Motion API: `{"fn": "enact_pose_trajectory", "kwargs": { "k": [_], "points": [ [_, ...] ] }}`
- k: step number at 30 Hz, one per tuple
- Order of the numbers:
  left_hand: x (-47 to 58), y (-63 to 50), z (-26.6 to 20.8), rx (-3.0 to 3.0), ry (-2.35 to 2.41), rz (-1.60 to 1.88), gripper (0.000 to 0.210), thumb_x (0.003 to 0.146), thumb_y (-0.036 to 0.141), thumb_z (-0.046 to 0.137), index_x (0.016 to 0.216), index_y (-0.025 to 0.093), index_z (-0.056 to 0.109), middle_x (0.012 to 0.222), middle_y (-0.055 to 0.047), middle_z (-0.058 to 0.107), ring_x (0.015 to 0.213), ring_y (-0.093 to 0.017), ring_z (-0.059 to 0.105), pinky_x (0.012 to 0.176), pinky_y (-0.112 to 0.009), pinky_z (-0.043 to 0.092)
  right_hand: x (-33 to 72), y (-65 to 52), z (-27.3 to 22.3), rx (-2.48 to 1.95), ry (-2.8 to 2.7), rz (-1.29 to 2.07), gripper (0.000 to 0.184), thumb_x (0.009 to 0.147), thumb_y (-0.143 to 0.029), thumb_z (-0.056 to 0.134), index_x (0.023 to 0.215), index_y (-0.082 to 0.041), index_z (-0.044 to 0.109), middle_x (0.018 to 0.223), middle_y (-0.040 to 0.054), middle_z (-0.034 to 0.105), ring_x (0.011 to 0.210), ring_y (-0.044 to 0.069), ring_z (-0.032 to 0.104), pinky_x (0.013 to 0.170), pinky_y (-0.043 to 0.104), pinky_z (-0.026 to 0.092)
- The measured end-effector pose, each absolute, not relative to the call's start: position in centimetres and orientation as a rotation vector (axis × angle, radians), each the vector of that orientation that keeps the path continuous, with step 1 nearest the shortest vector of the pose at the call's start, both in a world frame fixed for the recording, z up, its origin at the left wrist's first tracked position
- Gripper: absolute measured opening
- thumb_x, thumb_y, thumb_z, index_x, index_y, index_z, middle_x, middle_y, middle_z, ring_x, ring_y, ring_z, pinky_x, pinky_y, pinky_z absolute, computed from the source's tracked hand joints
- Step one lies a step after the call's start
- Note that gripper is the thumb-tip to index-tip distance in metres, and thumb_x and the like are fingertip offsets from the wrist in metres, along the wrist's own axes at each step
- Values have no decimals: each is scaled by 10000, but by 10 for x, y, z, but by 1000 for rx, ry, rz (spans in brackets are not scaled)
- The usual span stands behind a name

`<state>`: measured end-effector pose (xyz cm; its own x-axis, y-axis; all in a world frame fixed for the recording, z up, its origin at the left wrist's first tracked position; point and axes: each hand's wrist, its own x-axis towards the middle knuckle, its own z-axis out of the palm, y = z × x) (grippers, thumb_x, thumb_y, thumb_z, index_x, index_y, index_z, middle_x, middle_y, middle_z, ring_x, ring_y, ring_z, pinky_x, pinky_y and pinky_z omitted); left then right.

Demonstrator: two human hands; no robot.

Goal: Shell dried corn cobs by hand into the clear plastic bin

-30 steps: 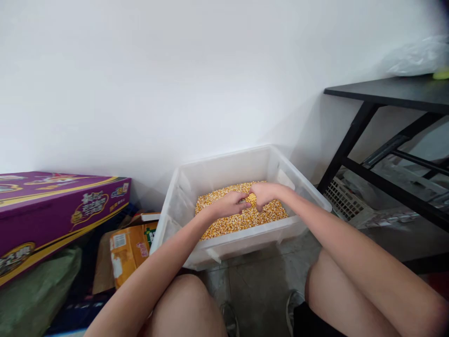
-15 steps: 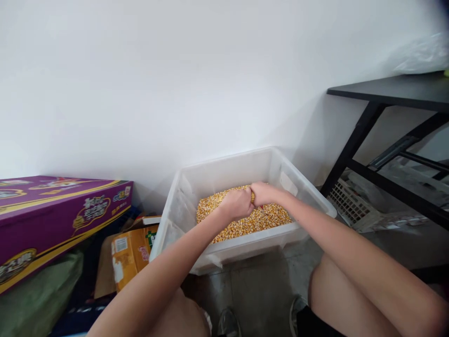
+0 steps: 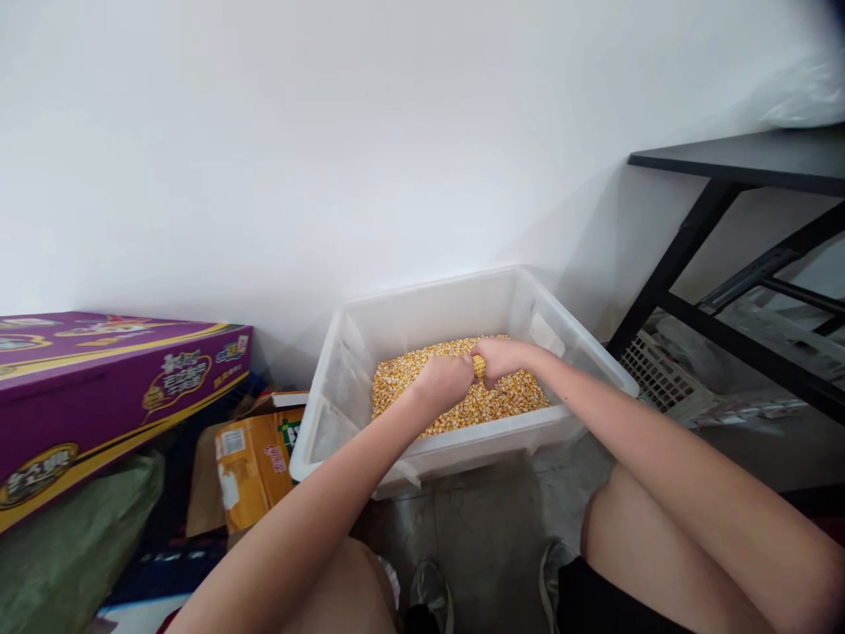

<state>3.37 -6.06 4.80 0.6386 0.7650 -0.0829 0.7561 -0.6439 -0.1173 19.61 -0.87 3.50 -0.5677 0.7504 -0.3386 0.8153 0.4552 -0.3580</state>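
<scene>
Between my hands is a corn cob (image 3: pixel 479 367), its yellow kernels showing in the narrow gap; the rest is covered by fingers. My left hand (image 3: pixel 447 382) is closed around one end, and my right hand (image 3: pixel 500 357) grips the other. Both are held close together above loose corn kernels (image 3: pixel 409 373), which spread over the bottom of a translucent white plastic bin (image 3: pixel 436 304). The bin stands on the floor against the wall.
On the left a purple printed carton (image 3: pixel 132 379) lies beside a torn orange cardboard box (image 3: pixel 254 467) and a green bag (image 3: pixel 85 528). At right stands a black-framed table (image 3: pixel 732 163) with a white plastic basket (image 3: pixel 660 374) beneath it. My shoes rest on the grey floor (image 3: pixel 488 537).
My hands have turned slightly against each other, and more of the cob shows between them. The view has shifted a little.
</scene>
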Motion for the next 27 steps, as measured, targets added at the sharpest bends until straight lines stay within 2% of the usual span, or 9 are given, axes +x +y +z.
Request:
{"fn": "enact_pose_trajectory", "kwargs": {
  "k": [5,9,13,22,27],
  "points": [
    [23,-61,50,-2846,-1173,165,493,931,434,278,1152,61,510,837,-183,658,798,-298,645,679,-363,460,196,-15,38,1300,2551,-941,550,488,-293,715,1019,-172,642,600,-24,596,561,140,542,472,210,341],
    [15,-62,54,-2915,-1107,150,569,935,473,179,1212,77,479,856,-170,664,797,-289,642,668,-351,450,196,-18,39,1252,2544,-1054,525,501,-261,678,1016,-170,633,557,-46,561,533,124,517,459,200,321],
    [12,-65,58,-2960,-1111,141,584,925,505,189,1281,106,425,840,-145,666,794,-262,639,681,-328,444,196,-20,37,1181,2515,-1145,507,504,-236,655,1006,-174,628,546,-58,539,530,119,511,462,198,315],
    [17,-71,47,-2883,-986,125,580,935,460,157,1133,70,538,701,-159,644,689,-302,642,590,-363,457,200,-18,32,1035,2370,-1304,406,487,-242,673,880,-163,606,534,-69,506,532,109,501,484,198,340],
    [17,-65,48,-2936,-1052,89,553,934,467,185,1111,105,564,758,-152,655,731,-281,639,645,-349,456,201,-17,31,1112,2373,-1351,446,490,-257,679,914,-151,589,545,-71,501,536,102,489,476,197,342]
  ]
}}
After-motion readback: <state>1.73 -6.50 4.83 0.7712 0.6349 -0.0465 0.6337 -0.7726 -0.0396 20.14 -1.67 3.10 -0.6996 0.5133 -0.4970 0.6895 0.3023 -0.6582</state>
